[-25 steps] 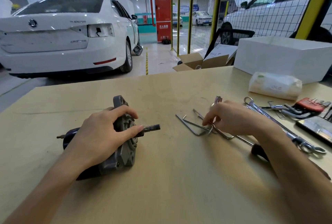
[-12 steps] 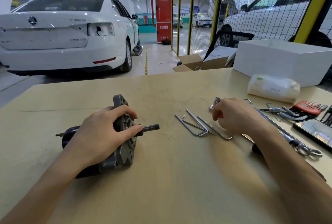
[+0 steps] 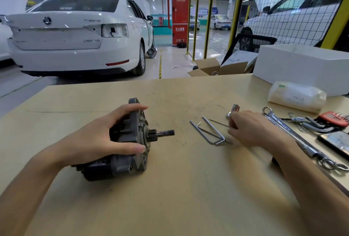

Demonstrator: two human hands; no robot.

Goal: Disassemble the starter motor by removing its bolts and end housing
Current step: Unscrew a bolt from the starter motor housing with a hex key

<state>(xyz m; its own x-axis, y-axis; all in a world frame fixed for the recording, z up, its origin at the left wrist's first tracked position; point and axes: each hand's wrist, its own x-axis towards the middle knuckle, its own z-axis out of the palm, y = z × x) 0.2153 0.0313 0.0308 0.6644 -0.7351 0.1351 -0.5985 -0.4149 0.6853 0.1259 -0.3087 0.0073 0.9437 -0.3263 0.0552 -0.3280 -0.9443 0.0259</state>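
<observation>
The grey starter motor [image 3: 132, 141] lies on its side on the wooden table [image 3: 179, 188], its shaft [image 3: 164, 133] pointing right. My left hand [image 3: 102, 139] grips it over the end housing, thumb near its lower edge, fingers over the top. Right of the motor lie loose hex keys [image 3: 211, 133]. My right hand [image 3: 251, 130] sits just past them, fingers curled around a thin hex key [image 3: 219, 123] that sticks out to the left. A small metal and copper part [image 3: 235, 109] shows just above that hand.
A long chrome wrench [image 3: 294, 137] runs diagonally at the right, with a red hex key set [image 3: 332, 118], sockets and a phone [image 3: 336, 143] beyond it. A white wipes pack [image 3: 296, 96] and a white box [image 3: 302, 67] stand at the back right.
My right hand left the hex key pile, moved right and back, and now holds a thin key. My left hand shifted its grip on the motor; the camera moved closer.
</observation>
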